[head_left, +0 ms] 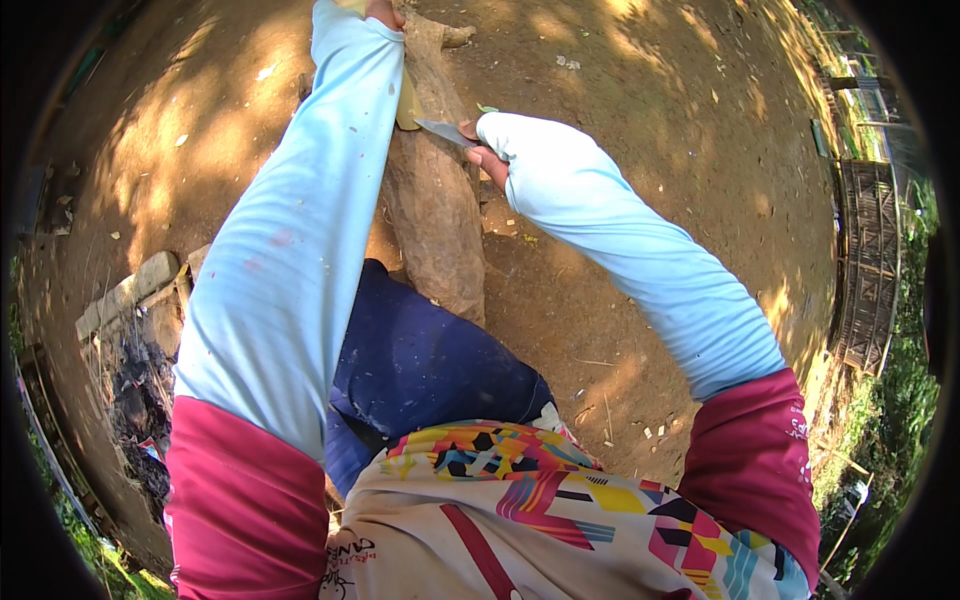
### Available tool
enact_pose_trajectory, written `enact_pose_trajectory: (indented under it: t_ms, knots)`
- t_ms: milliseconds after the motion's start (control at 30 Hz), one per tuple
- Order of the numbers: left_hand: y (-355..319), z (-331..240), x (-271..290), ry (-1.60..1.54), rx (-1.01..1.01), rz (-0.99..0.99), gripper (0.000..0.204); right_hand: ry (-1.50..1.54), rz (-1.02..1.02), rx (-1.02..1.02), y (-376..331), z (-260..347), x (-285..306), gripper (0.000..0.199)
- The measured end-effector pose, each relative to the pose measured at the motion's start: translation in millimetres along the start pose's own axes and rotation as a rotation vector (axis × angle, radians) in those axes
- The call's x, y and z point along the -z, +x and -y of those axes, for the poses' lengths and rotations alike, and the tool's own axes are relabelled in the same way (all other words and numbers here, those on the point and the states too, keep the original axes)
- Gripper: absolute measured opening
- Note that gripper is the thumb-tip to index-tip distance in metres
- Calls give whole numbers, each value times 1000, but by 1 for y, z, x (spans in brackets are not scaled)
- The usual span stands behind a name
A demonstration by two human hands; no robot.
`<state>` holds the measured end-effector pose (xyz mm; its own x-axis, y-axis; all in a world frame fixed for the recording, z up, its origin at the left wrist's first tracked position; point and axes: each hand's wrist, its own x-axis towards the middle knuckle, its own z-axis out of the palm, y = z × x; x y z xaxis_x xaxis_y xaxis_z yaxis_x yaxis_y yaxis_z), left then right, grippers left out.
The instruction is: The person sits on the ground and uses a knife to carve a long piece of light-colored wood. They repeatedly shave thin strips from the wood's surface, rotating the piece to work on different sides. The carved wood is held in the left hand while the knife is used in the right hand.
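Observation:
A knife (pixel 445 132) is gripped in my right hand (pixel 487 160), its blade pointing left. The blade tip meets or nearly meets the lower end of a pale yellow flat strip (pixel 408 108), which looks like wood or bamboo. This strip lies against a long brown log (pixel 432 210) and runs up behind my left sleeve. My left hand (pixel 384 13) is at the top edge, mostly cut off and covered by the sleeve. Its visible fingers are bent, and pale yellow material shows on both sides of it, so it appears closed around the strip.
Under the log is bare brown ground (pixel 620 130) with scattered chips and leaves. A short branch stub (pixel 457 36) juts from the log's far end. At left, blocks (pixel 130 290) border a dark ash heap (pixel 135 390). A woven panel (pixel 865 260) stands at far right.

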<state>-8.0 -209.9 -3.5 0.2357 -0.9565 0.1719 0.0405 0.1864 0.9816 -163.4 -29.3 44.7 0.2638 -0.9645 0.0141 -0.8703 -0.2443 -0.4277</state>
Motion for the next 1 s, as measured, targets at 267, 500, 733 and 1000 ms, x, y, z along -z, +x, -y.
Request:
enact_pose_trajectory:
  t_ms: [267, 500, 733, 1000]
  knots:
    - [1, -1, -1, -9, 29, 0, 22, 35, 3, -25, -1, 0, -4, 22]
    - [1, 0, -3, -32, 52, -3, 26, 49, 6, -19, 3, -5, -10, 21]
    - [-3, -8, 4, -55, 53, 62, 24, -18, -10, 14, 1, 5, 1, 21]
    - [-10, -30, 20, -132, 108, 276, 27, -83, 72, -89, 13, 4, -2, 17]
